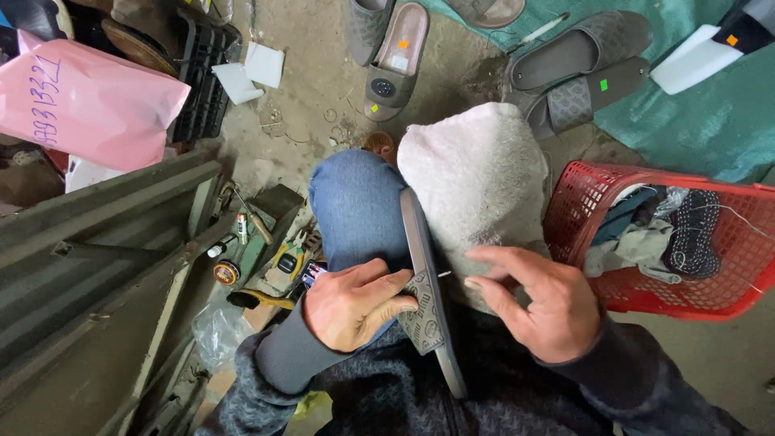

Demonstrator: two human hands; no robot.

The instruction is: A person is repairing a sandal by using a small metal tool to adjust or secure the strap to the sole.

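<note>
While gripping grey slipper (432,311) on edge across lap, left hand (351,303) clenched around its patterned strap, thumb over top. Right hand (537,303) just right of sole edge, fingers loosely curled, thumb and forefinger pinched near a thin needle-like bit at sole; cannot tell if actually held. Slipper resting between blue-jeaned knee (355,202) and pale cloth (476,178) draped over other knee. Red plastic basket (726,242) right, holding fabric scraps and dark mesh piece. Far: more grey slippers (581,56) on teal tarp (710,113) and bare floor. Left: green metal frame (97,258), pliers and small tins (258,258), pink bag (89,101) far left.
</note>
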